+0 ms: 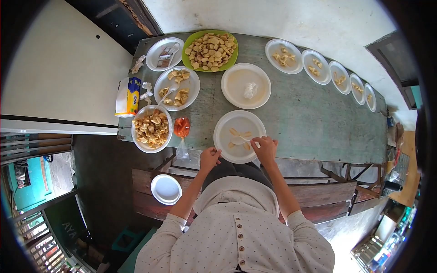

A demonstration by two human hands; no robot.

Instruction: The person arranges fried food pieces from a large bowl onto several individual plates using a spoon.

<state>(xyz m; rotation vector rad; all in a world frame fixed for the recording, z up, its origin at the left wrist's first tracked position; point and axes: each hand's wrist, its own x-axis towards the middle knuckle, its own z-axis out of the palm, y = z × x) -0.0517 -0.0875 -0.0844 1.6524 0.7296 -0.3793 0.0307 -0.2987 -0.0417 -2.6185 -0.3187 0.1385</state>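
In my right hand [266,150] is a white plastic spoon [242,140], gripped between thumb and fingers above a white plate [220,132] near the table's front edge. Several pale oval snack pieces [246,134] lie on that plate around the spoon. My left hand [210,158] has its fingers curled at the plate's lower left rim, pinching it. Just behind is a second white plate [231,75] with a crumpled white wad [250,90] on it. A bag of orange-red sauce [182,127] lies left of the front plate.
Along the wall side stand several plates with folded snacks [283,56]. A green bowl [189,38] holds pale snack pieces. At left are a plate of brown snacks [152,128], a plate with dumpling-like pieces [192,84] and a tissue pack [129,97]. Stacked plates [166,189] rest on the bench [309,194].
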